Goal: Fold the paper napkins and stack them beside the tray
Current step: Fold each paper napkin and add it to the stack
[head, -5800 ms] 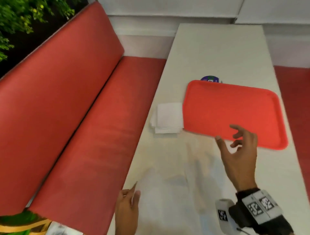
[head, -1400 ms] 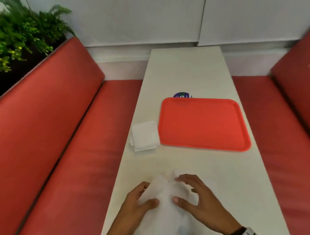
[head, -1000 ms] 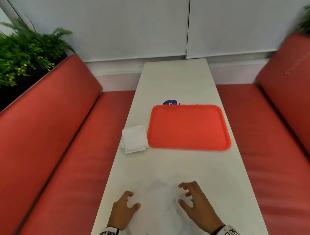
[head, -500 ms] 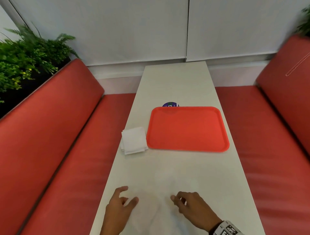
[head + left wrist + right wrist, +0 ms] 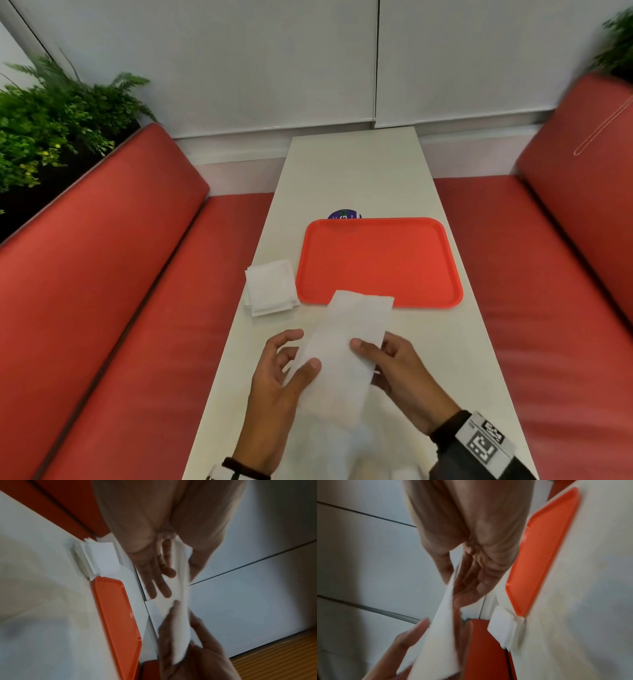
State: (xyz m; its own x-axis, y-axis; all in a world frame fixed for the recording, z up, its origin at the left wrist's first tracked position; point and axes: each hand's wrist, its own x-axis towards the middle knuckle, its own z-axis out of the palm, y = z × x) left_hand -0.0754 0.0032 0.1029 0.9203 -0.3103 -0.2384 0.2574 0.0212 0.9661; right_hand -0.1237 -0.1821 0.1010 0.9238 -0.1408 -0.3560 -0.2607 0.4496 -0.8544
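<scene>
Both hands hold a white paper napkin (image 5: pixel 346 349), folded into a long strip, up off the white table (image 5: pixel 352 178). My left hand (image 5: pixel 298 356) pinches its left edge, thumb on top and fingers behind. My right hand (image 5: pixel 370 359) pinches the right edge the same way. The left wrist view shows the napkin (image 5: pixel 178 615) between the left fingers (image 5: pixel 159 577) and the other hand. In the right wrist view the napkin (image 5: pixel 440 635) hangs below my right thumb. A stack of folded napkins (image 5: pixel 270 286) lies just left of the orange tray (image 5: pixel 376 260).
A purple round sticker (image 5: pixel 344 215) peeks out behind the tray's far edge. Red benches (image 5: pixel 120 291) run along both sides of the narrow table. Green plants (image 5: pixel 51 120) stand behind the left bench. A pale blurred sheet (image 5: pixel 356 445) lies on the table under my wrists.
Half a second ago both hands lay low on the table near its front edge. Now they have lifted a napkin strip and hold it between them.
</scene>
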